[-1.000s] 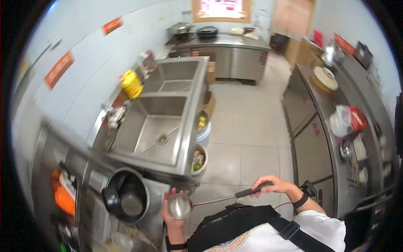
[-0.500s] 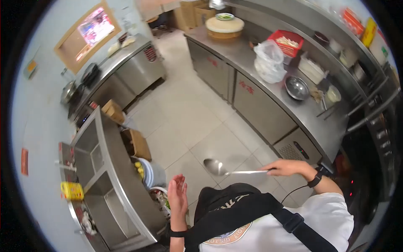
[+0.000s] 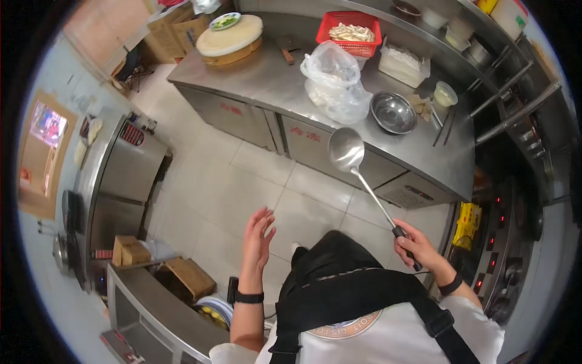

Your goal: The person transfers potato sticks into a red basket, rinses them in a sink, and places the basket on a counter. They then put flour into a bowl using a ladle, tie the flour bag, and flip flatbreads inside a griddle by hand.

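Observation:
My right hand (image 3: 418,244) grips the black handle of a long metal ladle (image 3: 347,149), held out over the floor with its bowl up near the counter's front edge. My left hand (image 3: 259,233) is raised over the floor with its fingers apart and nothing in them. Beyond the ladle's bowl, a shiny metal bowl (image 3: 394,113) sits on the steel counter (image 3: 276,79). Beside that bowl lies a clear plastic bag (image 3: 333,79) with whitish contents.
A red basket (image 3: 348,45) of pale strips, a white container (image 3: 405,65) and a round chopping board (image 3: 229,37) stand on the counter. At right is a cooking range (image 3: 494,255) with red displays. A steel sink unit (image 3: 157,303) and cardboard boxes (image 3: 185,279) are at lower left.
The view has turned right toward the counter and range. The ladle has swung from pointing left to pointing up and away. My left hand stays raised with nothing in it.

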